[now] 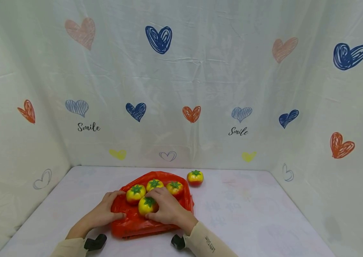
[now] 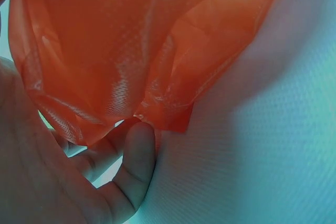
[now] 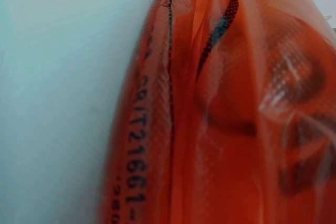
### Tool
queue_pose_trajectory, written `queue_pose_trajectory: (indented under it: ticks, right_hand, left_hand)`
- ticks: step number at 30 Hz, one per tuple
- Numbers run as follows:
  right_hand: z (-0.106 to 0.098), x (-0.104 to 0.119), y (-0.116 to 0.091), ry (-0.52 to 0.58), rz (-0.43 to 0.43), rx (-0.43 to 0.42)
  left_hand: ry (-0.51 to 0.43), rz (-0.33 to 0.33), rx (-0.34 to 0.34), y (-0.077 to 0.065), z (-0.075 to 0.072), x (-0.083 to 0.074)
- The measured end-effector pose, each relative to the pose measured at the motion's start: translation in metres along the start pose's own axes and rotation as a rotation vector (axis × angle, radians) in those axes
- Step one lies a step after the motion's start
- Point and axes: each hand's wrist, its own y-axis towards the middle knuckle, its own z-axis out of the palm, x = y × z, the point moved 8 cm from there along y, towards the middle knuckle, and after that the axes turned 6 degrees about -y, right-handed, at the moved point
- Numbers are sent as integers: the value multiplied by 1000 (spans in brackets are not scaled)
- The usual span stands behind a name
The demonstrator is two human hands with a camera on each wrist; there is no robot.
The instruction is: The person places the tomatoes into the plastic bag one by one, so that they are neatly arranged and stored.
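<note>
A red plastic bag (image 1: 136,222) lies on the table with its mouth spread open. Several red-and-yellow tomatoes with green star-shaped tops, one a tomato (image 1: 135,194) at the left, sit in it. My right hand (image 1: 168,210) holds the nearest tomato (image 1: 147,206), thumb in front and fingers behind. On the bag's left side, my left hand (image 1: 105,210) grips the edge, thumb apart from the fingers. Curled fingers (image 2: 137,153) meet the bag's lower edge in the left wrist view. Printed bag plastic (image 3: 226,171) fills much of the right wrist view, hiding the right hand.
Another tomato (image 1: 195,178) stands on the white table (image 1: 242,210), just beyond the bag's back right corner. A pale curtain (image 1: 213,85) printed with hearts encloses the table at the back and both sides.
</note>
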Motion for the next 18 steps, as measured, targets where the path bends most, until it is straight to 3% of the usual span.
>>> queue_pose_trajectory:
  ticks: [18]
  right_hand:
    - [5,1,1,-18,-4,28]
  left_hand:
    - [-3,14,1,1,1,2]
